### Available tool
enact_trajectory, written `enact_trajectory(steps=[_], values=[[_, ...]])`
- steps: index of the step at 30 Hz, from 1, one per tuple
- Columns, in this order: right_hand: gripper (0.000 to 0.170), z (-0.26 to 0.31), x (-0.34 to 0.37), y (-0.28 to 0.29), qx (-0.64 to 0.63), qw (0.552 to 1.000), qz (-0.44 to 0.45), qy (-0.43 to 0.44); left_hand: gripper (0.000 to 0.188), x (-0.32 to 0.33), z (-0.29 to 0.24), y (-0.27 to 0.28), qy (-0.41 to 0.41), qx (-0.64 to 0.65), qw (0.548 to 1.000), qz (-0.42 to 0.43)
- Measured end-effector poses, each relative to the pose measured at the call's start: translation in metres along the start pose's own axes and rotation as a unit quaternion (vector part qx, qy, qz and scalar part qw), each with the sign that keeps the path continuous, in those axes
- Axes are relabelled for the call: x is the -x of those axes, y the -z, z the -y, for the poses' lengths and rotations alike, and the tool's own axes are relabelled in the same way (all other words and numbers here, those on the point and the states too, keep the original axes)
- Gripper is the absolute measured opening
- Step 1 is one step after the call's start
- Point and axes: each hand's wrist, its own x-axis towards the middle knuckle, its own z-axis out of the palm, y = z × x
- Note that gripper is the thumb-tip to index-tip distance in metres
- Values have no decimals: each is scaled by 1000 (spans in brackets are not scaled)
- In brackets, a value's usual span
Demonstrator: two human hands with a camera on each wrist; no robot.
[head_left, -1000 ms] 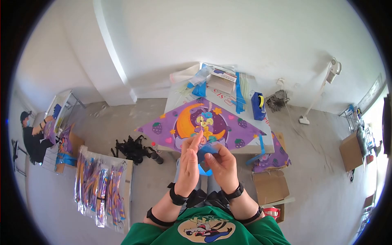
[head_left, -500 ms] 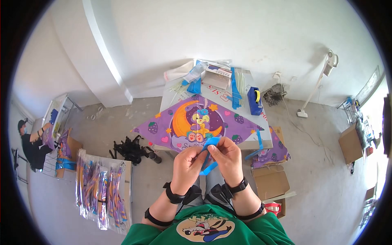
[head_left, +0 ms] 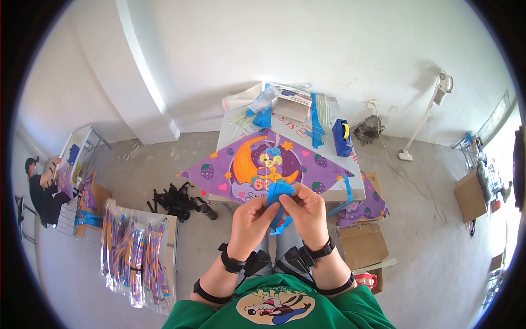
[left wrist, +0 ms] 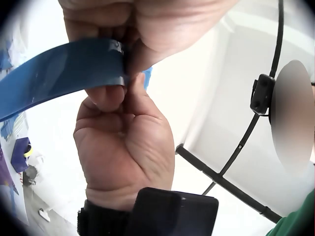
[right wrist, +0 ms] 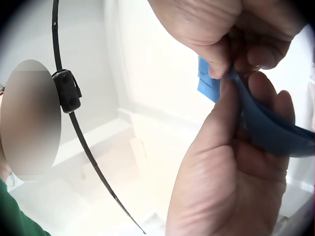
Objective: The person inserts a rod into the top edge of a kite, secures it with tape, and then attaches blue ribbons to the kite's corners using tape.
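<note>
In the head view both hands meet in front of the body over a folded blue plastic strip (head_left: 279,190). My left hand (head_left: 250,223) pinches one side of it between thumb and fingers. Opposite, my right hand (head_left: 308,215) pinches the strip with its thumb on top. The left wrist view shows a wide loop of the blue strip (left wrist: 64,69) bulging out past the fingertips. A short flat end of blue strip (right wrist: 208,83) sticks out by the thumbs in the right wrist view. Beyond the hands, a purple diamond kite (head_left: 323,172) with a moon and cartoon animal lies on the table.
On the table (head_left: 274,125) are a white box (head_left: 293,107), blue strips (head_left: 318,123), thin sticks and a blue tape dispenser (head_left: 342,137). Packed kites (head_left: 137,252) lie at lower left. Open cardboard boxes (head_left: 361,247) stand at right. Another person (head_left: 44,189) works far left.
The left hand has gone from flat, straight fingers to pinching the strip. The blue strip now stands up as a flatter folded piece between both hands. The kite stays in place.
</note>
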Motion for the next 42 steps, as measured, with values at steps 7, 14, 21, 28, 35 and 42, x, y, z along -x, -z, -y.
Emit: enact_trajectory(steps=[7, 14, 21, 28, 35, 42], values=[[14, 4, 2, -3, -60, 998, -11, -15, 18, 2, 6, -1, -8, 28, 1000, -6], [13, -5, -1, -1, -14, 1000, -11, -7, 25, 1, 4, -2, -15, 26, 999, -17], [15, -8, -2, -1, -8, 1000, -18, -1, 23, -1, 8, -1, -15, 36, 999, -18], [12, -19, -6, 1, 25, 999, -33, 13, 22, -7, 21, 1, -36, -14, 998, -47], [10, -11, -6, -3, -48, 998, -41, -9, 24, -7, 19, -1, -26, 5, 998, -55], [9, -18, -8, -1, -28, 998, -49, 5, 26, -9, 20, -4, -43, 27, 996, -79]])
